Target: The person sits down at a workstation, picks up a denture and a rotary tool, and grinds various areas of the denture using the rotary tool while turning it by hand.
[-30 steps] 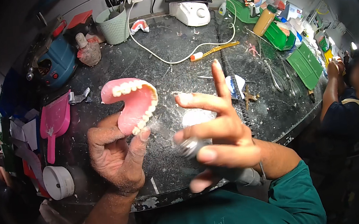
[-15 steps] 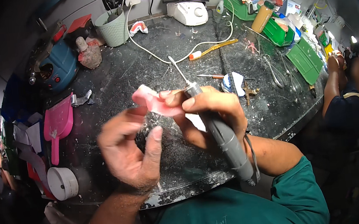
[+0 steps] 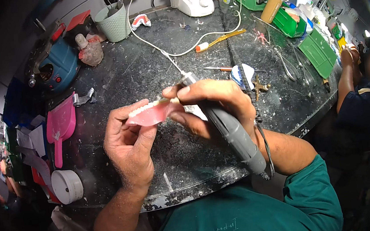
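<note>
Above the middle of the bench, a pink denture with a row of whitish teeth along its upper edge is held between both hands. My left hand pinches its left end with thumb and fingers. Gripped in my right hand is a dark grey rotary handpiece, its thin metal bur pointing up and away, past the denture. The thumb and fingertips of that same hand also touch the denture's right end. A small white piece behind my right fingers is mostly hidden.
A white control unit stands at the back, its pale cable looping over the bench. A toothbrush lies beyond my hands. To the left are a pink dustpan and round white tub. Green bins and a co-worker are right.
My left hand, loose and blurred before, has closed on the denture's left end. The denture has turned so its teeth face up, and both hands have shifted slightly.
</note>
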Action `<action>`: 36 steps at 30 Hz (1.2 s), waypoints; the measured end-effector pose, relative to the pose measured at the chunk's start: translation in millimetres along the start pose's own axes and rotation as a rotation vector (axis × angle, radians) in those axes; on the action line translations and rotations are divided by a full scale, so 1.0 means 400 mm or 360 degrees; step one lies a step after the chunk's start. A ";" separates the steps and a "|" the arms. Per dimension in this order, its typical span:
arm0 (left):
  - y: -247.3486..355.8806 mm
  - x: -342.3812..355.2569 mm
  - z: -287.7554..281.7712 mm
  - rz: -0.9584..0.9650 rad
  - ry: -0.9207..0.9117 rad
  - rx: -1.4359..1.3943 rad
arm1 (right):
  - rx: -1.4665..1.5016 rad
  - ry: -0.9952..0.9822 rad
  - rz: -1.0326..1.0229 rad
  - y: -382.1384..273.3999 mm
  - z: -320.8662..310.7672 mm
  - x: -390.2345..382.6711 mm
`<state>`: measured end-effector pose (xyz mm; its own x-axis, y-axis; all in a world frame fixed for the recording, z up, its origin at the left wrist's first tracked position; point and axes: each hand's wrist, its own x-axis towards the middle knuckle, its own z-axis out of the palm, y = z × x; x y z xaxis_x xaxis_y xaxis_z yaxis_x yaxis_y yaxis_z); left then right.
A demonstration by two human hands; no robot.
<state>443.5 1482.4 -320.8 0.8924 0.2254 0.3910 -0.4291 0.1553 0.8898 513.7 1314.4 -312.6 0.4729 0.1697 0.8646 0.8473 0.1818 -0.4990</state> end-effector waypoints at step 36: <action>0.037 0.018 0.000 -0.0387 -0.0037 -0.0393 | -0.0157 -0.0258 -0.0337 0.010 -0.034 0.018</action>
<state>443.5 1486.5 -304.7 0.9745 0.1314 0.1821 -0.2215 0.4305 0.8750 523.8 1303.2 -307.7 0.2444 0.2924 0.9245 0.9463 0.1360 -0.2932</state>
